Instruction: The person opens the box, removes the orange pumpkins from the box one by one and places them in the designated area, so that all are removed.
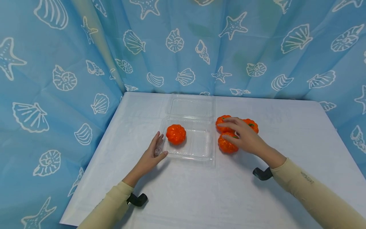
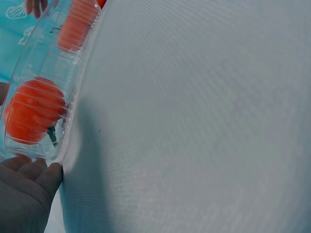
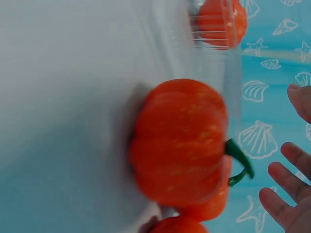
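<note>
A clear plastic clamshell box lies with its lid folded back on the far side, and one small orange toy pumpkin sits in its left part. My left hand touches the box's left end, thumb apart at the front corner; the left wrist view shows its fingers against the end wall. To the right of the box, three more pumpkins are clustered: a near one, a far one and a right one. Over them hovers my right hand, fingers spread, with nothing in its grasp.
The box's clear lid reaches to the back edge of the white-covered table. A blue curtain with white shells and starfish hangs behind and to the left. A black strap mount juts from the right wrist, another from the left.
</note>
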The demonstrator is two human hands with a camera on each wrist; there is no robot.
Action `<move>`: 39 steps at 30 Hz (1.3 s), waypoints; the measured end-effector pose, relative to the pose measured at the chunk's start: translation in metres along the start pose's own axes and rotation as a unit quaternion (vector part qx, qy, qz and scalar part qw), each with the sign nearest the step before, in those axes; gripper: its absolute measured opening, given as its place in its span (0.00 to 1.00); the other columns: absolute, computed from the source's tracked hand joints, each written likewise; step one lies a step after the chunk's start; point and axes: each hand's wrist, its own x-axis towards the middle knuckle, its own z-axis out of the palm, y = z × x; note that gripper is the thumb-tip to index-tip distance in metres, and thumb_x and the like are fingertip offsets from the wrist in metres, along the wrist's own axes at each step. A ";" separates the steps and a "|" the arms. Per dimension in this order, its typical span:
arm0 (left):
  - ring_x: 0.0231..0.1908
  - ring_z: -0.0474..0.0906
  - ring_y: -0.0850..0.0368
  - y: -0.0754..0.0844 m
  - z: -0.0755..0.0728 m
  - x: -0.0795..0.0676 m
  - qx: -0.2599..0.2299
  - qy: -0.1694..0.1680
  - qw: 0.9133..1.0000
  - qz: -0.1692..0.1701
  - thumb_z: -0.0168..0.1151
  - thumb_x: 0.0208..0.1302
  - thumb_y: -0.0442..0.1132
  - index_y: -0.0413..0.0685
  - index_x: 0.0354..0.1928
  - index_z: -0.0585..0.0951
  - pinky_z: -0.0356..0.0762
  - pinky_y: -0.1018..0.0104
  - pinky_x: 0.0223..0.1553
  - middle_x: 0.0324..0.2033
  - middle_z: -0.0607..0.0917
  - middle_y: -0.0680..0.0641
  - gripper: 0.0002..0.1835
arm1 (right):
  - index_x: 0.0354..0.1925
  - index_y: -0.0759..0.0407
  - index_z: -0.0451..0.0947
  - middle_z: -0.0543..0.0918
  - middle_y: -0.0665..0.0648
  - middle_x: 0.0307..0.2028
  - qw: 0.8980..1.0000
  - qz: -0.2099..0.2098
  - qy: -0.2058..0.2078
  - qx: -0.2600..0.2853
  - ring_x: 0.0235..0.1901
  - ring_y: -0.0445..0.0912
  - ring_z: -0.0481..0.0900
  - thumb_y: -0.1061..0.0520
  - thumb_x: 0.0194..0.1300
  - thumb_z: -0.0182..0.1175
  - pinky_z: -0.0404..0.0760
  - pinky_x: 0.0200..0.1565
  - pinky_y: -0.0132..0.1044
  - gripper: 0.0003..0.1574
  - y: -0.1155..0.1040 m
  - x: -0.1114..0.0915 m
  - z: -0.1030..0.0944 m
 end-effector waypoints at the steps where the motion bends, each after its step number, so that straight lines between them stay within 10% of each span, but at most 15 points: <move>1: 0.77 0.54 0.48 0.000 0.000 0.000 -0.001 0.000 1.000 0.000 0.64 0.72 0.42 0.55 0.83 0.43 0.59 0.40 0.71 0.79 0.56 0.47 0.49 | 0.67 0.49 0.77 0.71 0.60 0.67 1.000 -0.007 -0.001 0.000 0.66 0.60 0.67 0.52 0.70 0.67 0.81 0.54 0.61 0.28 -0.002 0.004 -0.001; 39: 0.77 0.53 0.47 -0.001 -0.001 0.001 0.002 -0.001 1.000 0.001 0.63 0.72 0.41 0.55 0.83 0.43 0.58 0.40 0.72 0.79 0.56 0.47 0.48 | 0.67 0.50 0.77 0.77 0.62 0.61 0.993 -0.047 -0.093 0.060 0.56 0.59 0.77 0.53 0.69 0.67 0.84 0.54 0.48 0.30 -0.061 0.113 0.048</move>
